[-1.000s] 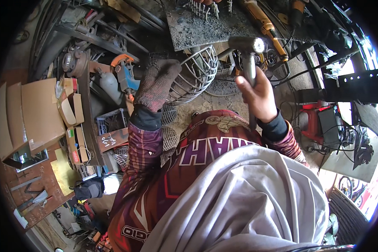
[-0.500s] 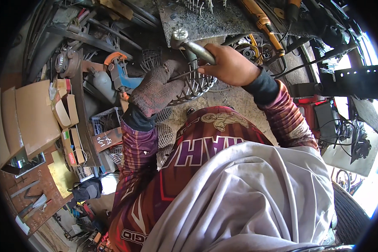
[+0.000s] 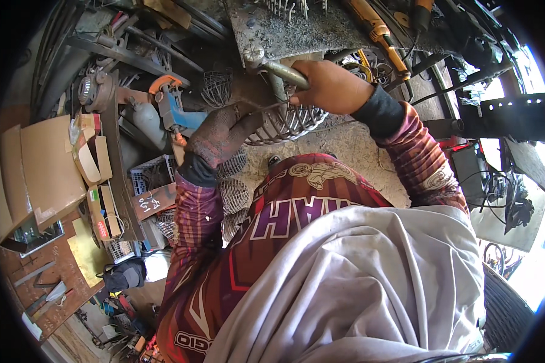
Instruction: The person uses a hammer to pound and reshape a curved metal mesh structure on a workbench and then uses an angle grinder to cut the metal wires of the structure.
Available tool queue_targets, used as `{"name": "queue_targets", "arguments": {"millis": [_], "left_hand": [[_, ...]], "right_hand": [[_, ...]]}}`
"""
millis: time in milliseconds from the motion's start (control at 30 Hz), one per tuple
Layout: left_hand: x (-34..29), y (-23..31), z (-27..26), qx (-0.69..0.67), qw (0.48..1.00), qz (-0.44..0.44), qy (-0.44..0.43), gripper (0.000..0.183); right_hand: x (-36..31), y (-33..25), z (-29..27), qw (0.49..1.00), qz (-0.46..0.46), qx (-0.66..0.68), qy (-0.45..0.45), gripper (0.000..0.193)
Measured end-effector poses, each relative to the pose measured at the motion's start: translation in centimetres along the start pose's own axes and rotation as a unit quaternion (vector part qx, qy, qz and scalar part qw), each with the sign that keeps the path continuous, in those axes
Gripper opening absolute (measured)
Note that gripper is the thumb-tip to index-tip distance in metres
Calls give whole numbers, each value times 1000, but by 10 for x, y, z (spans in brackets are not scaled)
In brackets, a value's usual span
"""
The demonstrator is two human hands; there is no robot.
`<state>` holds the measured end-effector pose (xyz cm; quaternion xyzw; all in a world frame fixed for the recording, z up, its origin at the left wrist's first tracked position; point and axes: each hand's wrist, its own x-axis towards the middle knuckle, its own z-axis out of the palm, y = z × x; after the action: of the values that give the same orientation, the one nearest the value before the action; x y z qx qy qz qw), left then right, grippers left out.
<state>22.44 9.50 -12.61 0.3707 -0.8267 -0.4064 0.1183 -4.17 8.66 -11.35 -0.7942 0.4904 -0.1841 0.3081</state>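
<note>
My gloved left hand (image 3: 221, 133), smeared by motion, is closed at the left side of a round cage of curved metal rods (image 3: 290, 127). From its fingers a thin straight rod (image 3: 271, 107) runs toward the cage's top; whether it is part of the cage I cannot tell. My bare right hand (image 3: 330, 88) is wrapped round the handle of a metal hammer (image 3: 287, 74), its thick head (image 3: 254, 57) pointing left above the cage. Under the handle stands an upright metal post (image 3: 277, 88); its lower end is hidden.
A dark bench (image 3: 321, 33) with grit and short upright rods lies ahead, an orange angle grinder (image 3: 378, 30) at its right. To the left are a blue and orange tool (image 3: 178, 109), a grey bottle (image 3: 146, 124) and cardboard boxes (image 3: 48, 169). More wire cages (image 3: 233, 193) lie beside my left forearm.
The cage has shifted to the right and turned somewhat. The hammer head has moved slightly left and down in the view, with my right hand still round its handle. My left hand has blurred.
</note>
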Motion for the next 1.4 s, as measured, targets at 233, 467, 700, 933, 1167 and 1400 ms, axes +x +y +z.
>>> {"name": "queue_targets", "arguments": {"millis": [233, 467, 700, 933, 1167, 1400], "left_hand": [[4, 23, 13, -69, 980, -94, 161, 25], [-6, 11, 16, -102, 952, -100, 270, 29], [0, 22, 16, -197, 937, -157, 243, 30], [1, 50, 17, -105, 951, -97, 274, 28], [-3, 29, 17, -140, 937, -113, 300, 27], [-2, 41, 8, -285, 888, -185, 309, 28]], "right_hand": [[-29, -5, -4, 981, 59, 57, 174, 33], [-102, -1, 50, 964, -2, 118, 239, 34], [-102, -13, 61, 972, -21, 74, 223, 34], [-100, -11, 65, 976, -21, 9, 218, 37], [-106, -5, 67, 962, -39, 46, 265, 39], [-113, 1, 63, 956, -14, 112, 270, 37]]}}
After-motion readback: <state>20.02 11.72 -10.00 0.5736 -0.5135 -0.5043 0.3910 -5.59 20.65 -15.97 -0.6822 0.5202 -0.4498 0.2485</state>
